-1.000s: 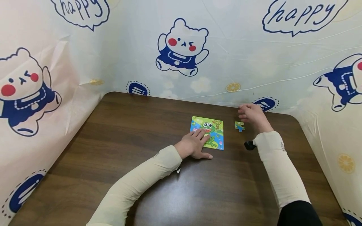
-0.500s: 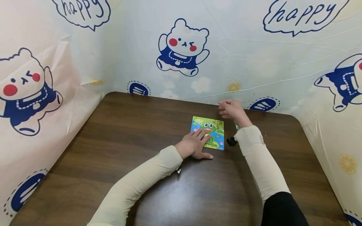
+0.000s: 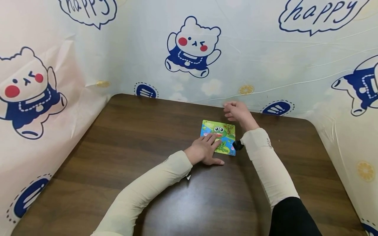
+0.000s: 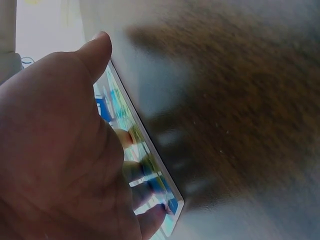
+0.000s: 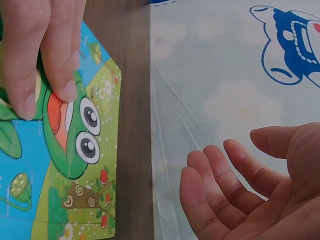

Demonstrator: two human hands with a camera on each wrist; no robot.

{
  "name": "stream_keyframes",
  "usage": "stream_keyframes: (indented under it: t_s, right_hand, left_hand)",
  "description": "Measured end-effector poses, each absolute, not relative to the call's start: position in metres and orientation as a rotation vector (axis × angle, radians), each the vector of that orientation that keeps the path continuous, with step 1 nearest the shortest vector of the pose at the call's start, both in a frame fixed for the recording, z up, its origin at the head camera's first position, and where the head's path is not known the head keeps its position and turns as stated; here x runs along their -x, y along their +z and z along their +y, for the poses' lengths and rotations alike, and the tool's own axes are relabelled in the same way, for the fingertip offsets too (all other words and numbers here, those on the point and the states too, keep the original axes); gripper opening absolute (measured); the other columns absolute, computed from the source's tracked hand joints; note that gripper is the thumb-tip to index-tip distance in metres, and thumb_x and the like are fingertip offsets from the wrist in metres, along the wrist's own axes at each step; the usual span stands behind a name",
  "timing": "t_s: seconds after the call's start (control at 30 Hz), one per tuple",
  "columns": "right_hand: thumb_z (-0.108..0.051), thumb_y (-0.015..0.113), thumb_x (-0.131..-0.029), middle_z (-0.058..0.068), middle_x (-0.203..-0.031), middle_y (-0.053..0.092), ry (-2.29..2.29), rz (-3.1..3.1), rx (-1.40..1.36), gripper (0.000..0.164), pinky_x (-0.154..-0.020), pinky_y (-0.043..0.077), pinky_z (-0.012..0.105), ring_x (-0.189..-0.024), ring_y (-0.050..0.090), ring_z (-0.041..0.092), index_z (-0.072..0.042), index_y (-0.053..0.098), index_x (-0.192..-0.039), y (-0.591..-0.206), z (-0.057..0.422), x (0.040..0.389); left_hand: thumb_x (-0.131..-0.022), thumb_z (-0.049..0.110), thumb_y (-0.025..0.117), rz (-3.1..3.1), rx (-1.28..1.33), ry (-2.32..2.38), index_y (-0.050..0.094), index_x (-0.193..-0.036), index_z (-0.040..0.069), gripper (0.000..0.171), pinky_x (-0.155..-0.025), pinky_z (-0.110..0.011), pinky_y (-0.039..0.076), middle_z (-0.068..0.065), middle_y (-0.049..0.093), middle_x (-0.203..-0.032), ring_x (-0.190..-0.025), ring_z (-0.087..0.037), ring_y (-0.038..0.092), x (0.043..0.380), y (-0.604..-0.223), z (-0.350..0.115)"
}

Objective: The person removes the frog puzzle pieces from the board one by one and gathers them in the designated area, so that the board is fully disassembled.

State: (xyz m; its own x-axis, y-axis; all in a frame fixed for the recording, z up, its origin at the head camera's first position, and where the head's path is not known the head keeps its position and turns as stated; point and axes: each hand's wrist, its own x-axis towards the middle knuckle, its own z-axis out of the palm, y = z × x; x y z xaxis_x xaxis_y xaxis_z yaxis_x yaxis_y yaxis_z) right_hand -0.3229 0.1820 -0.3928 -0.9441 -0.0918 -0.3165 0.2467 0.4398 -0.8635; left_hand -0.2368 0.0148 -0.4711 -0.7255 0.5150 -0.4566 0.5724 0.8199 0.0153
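A square frog jigsaw puzzle point(image 3: 228, 132) lies flat on the table, showing a green frog on blue and green. My left hand point(image 3: 206, 149) rests on it with fingers spread over the frog's mouth and body; its thumb reaches onto the table. In the left wrist view, the fingertips lie along the puzzle point(image 4: 119, 102) near its edge. My right hand point(image 3: 238, 113) hovers past the puzzle's far right corner, holding nothing. Its loosely bent fingers point(image 5: 197, 190) show bare in the right wrist view. The small loose piece from earlier is hidden by my right arm.
The brown wooden table point(image 3: 141, 131) ends just beyond my right hand, against a printed cloth point(image 3: 189, 91) with bears. A black wrist camera point(image 3: 237, 145) under the right cuff overlaps the puzzle's right edge in the head view.
My right hand has moved left, from above the loose piece to behind the puzzle's right corner, and its arm now covers the piece. My left hand stays on the puzzle.
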Motion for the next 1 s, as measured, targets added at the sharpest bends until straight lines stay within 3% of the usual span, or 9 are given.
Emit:
stream_keyframes:
  t_s: [0.43,0.57,0.67,0.77,1.0]
  right_hand:
    - [-0.028,0.043,-0.11,0.02,-0.143,0.056,-1.445,2.367,-0.14,0.044,-0.105,0.05,0.051,-0.123,0.06,0.038,-0.005,0.053,-0.146,-0.42,0.186,0.322]
    - [-0.026,0.044,-0.109,0.012,-0.119,0.063,-1.428,2.394,-0.136,0.04,-0.091,0.055,0.043,-0.1,0.064,0.029,-0.005,0.058,-0.14,-0.435,0.185,0.32]
    - [-0.025,0.047,-0.107,0.005,-0.09,0.059,-1.416,2.41,-0.133,0.037,-0.073,0.052,0.034,-0.075,0.056,0.02,-0.005,0.063,-0.134,-0.444,0.183,0.317]
    - [-0.024,0.048,-0.107,0.004,-0.076,0.054,-1.404,2.424,-0.135,0.034,-0.063,0.044,0.033,-0.063,0.045,0.019,-0.006,0.065,-0.13,-0.45,0.182,0.314]
    - [-0.03,0.047,-0.107,0.012,-0.092,0.069,-1.187,2.62,-0.092,0.035,-0.058,0.044,0.03,-0.061,0.051,0.02,-0.01,0.075,-0.116,-0.457,0.18,0.31]
  left_hand:
    - [-0.087,0.088,0.036,2.579,-0.83,-0.169,0.008,-0.164,0.033,0.099,-0.127,-0.042,0.021,0.003,0.0,-0.171,-0.16,-0.017,0.002,0.234,-0.466,0.013]
    - [-0.088,0.086,0.038,2.589,-0.841,-0.157,0.013,-0.164,0.032,0.096,-0.127,-0.041,0.022,0.003,0.004,-0.171,-0.159,-0.016,0.006,0.227,-0.455,0.011]
    - [-0.089,0.084,0.039,2.59,-0.844,-0.149,0.014,-0.164,0.032,0.094,-0.127,-0.04,0.023,0.004,0.005,-0.171,-0.159,-0.016,0.007,0.225,-0.449,0.011]
    - [-0.089,0.085,0.039,2.59,-0.842,-0.153,0.014,-0.164,0.032,0.095,-0.127,-0.04,0.022,0.004,0.004,-0.171,-0.159,-0.016,0.007,0.225,-0.45,0.01]
    - [-0.091,0.081,0.041,2.58,-0.857,-0.121,0.014,-0.165,0.027,0.095,-0.127,-0.042,0.022,-0.001,0.006,-0.172,-0.159,-0.019,0.007,0.223,-0.446,0.007]
